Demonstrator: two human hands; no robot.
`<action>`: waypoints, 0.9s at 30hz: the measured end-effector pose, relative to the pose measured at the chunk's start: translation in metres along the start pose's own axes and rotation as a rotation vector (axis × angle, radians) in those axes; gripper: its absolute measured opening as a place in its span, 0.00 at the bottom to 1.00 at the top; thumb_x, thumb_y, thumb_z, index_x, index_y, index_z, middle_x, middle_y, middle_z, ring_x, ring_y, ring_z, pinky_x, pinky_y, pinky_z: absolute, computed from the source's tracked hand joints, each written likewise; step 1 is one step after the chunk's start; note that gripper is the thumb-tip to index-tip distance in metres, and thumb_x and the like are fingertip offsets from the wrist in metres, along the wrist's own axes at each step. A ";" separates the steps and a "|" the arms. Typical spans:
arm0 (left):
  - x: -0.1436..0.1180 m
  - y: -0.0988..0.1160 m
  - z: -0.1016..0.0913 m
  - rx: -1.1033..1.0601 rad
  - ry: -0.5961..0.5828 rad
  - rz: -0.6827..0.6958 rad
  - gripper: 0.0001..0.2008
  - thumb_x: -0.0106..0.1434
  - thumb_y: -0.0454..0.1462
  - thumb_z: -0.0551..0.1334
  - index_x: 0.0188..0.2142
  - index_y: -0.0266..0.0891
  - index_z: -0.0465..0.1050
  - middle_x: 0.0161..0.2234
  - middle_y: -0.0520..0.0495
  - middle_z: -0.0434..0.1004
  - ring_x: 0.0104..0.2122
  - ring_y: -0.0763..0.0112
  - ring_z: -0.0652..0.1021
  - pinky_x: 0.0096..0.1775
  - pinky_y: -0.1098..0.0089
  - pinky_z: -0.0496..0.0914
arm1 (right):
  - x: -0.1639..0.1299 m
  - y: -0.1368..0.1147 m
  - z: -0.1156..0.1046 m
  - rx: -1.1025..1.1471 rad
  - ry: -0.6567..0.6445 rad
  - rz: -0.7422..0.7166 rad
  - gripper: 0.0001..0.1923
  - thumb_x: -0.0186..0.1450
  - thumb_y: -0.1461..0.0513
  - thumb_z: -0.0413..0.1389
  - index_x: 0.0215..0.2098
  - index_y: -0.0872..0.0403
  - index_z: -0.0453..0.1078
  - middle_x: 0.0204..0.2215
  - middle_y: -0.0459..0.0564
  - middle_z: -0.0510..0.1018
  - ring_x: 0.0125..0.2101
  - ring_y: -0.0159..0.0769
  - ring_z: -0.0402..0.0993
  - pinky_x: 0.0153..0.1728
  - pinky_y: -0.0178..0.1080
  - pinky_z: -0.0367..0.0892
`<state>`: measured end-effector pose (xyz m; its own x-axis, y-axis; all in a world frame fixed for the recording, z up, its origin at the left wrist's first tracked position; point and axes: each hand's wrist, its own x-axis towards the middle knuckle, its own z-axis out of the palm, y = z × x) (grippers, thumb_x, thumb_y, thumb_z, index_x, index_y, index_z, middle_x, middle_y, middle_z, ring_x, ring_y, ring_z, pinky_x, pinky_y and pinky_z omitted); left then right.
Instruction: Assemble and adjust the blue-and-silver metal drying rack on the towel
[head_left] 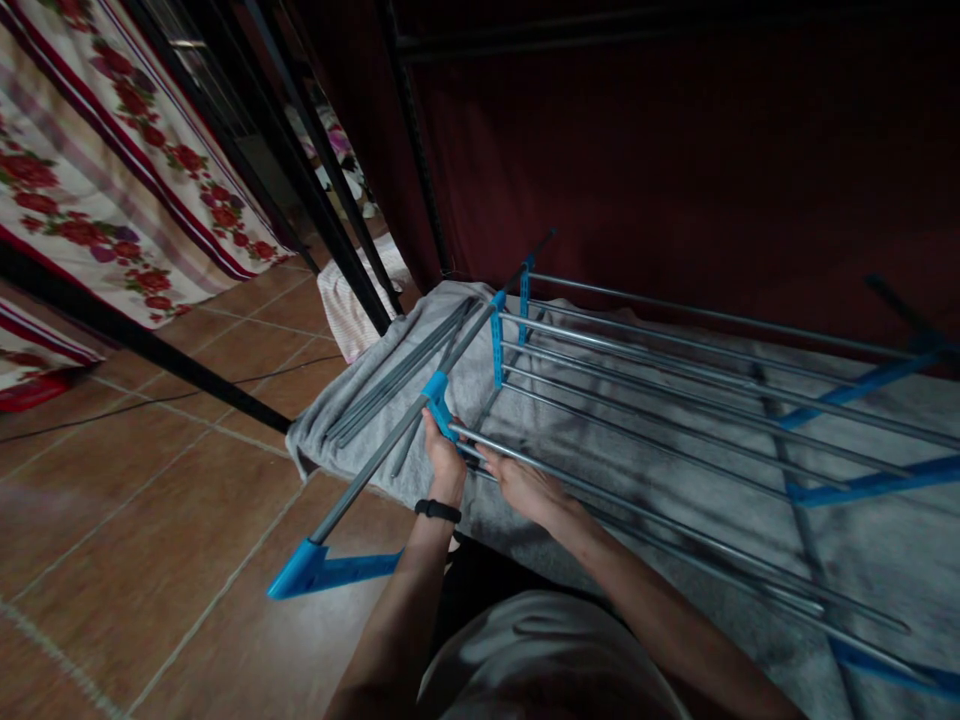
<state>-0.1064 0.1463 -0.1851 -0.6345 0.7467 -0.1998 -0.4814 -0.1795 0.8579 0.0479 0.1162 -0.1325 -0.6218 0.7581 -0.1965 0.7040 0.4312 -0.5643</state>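
A partly assembled drying rack of metal tubes and blue plastic joints lies over a grey blanket (pixel 645 590). My left hand (pixel 445 468), with a black band on the wrist, is closed around a blue plastic bracket (pixel 437 388) on the slanting grey tube (pixel 375 470). Beside it, my right hand (pixel 521 488) grips a metal rod (pixel 600 482) close to where its end meets that bracket. Farther back, more rods run from another blue bracket (pixel 497 345) toward blue arms (pixel 862 485) on the right. A blue end piece (pixel 330 570) caps the tube's near end.
Several loose grey tubes (pixel 405 375) lie on the blanket's left part. Black metal posts (pixel 315 170) rise at the left, near a floral curtain (pixel 112 170). A dark red panel (pixel 675 150) stands behind. A cable (pixel 172 397) crosses the tiled floor (pixel 150 510).
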 end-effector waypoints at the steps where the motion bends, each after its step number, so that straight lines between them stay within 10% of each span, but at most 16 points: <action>1: 0.000 0.000 0.000 -0.005 0.011 -0.004 0.27 0.68 0.57 0.51 0.21 0.42 0.62 0.15 0.56 0.60 0.14 0.76 0.62 0.19 0.73 0.57 | -0.001 -0.001 -0.002 -0.009 -0.005 0.014 0.27 0.76 0.56 0.40 0.72 0.42 0.53 0.57 0.51 0.77 0.52 0.45 0.77 0.51 0.42 0.70; 27: -0.001 -0.004 0.003 0.126 0.048 0.056 0.27 0.68 0.57 0.49 0.20 0.43 0.58 0.16 0.56 0.57 0.16 0.76 0.61 0.20 0.73 0.59 | 0.009 0.008 0.003 0.178 -0.020 0.007 0.26 0.75 0.55 0.43 0.71 0.42 0.56 0.62 0.47 0.71 0.59 0.43 0.71 0.57 0.44 0.69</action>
<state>-0.1018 0.1480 -0.1873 -0.6876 0.7060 -0.1700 -0.3670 -0.1358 0.9203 0.0469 0.1247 -0.1414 -0.6252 0.7502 -0.2152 0.6375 0.3318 -0.6954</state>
